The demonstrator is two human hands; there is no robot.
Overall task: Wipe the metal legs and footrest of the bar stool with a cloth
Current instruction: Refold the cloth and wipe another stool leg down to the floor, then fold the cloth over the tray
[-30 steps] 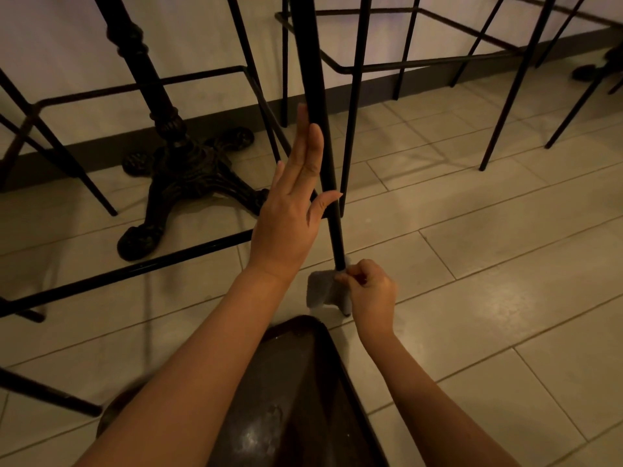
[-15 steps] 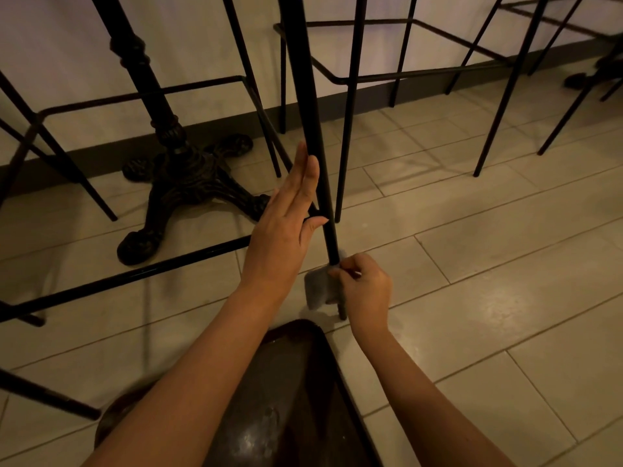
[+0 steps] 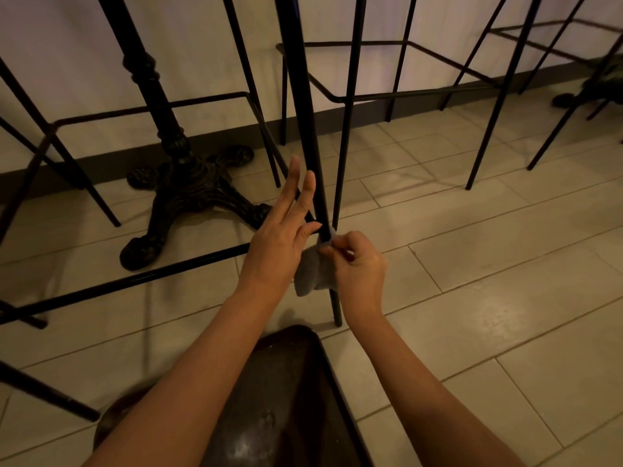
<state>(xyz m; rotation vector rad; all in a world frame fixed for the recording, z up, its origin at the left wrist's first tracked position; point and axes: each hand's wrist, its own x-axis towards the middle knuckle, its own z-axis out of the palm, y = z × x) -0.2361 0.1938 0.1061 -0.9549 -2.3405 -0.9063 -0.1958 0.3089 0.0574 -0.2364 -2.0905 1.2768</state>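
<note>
The stool leg, a black metal rod, runs from the top of the view down and slightly right to its foot on the tiled floor, just beyond the dark stool seat at the near edge; its long axis is close to upright, tilted only a little. The right hand pinches a grey cloth against the lower part of that leg, thumb and forefinger curled tight on the fabric where it wraps the rod, while the loose end of the cloth hangs to the left and below the grip. The left hand stands just left of the leg, fingers straight and slightly spread, pointing up and away; its thumb reaches toward the rod just above the cloth, though whether it touches the metal I cannot tell; it holds nothing. The right hand is the one on the work, and the bare leg lies both above its fingers, a long stretch, and below them, a short stretch down to the foot; so, by my reading, the coming stroke must run along the rod's axis, up or down, not across it. The footrest bar crosses the floor view to the left, low and nearly level, well apart from the cloth and seemingly not yet being wiped. An ornate cast table base and other stool frames stand farther off by the wall.
</note>
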